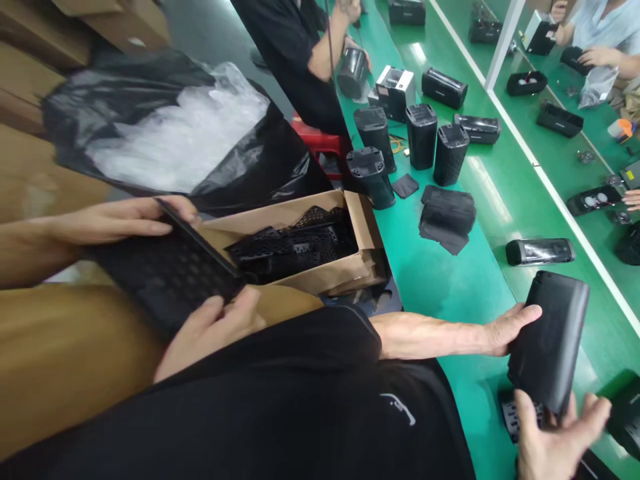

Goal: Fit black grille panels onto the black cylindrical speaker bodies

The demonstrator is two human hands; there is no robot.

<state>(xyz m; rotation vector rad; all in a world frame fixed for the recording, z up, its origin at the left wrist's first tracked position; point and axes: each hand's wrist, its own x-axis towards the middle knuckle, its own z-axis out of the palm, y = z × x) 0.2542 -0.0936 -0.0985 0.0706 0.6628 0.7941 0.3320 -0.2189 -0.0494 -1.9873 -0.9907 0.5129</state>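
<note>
My left hand (515, 327) grips the left side of a black rounded housing (550, 340), thumb on its upper edge. My right hand (560, 440) cups the housing's lower end from below, fingers curled up around it. The housing is held tilted just above the green table (450, 287). A black perforated piece (509, 415) lies on the table under my right hand, partly hidden. To my left, a co-worker's two hands (210, 327) hold a black perforated panel (170, 267) over their lap.
An open cardboard box (360, 220) of black perforated panels stands at the table's edge. Upright black housings (421, 133), a stack of black cloths (447, 213) and a bagged cylinder (540, 251) lie on the table. A black bag of clear plastic (175, 127) sits behind. Other people work further along.
</note>
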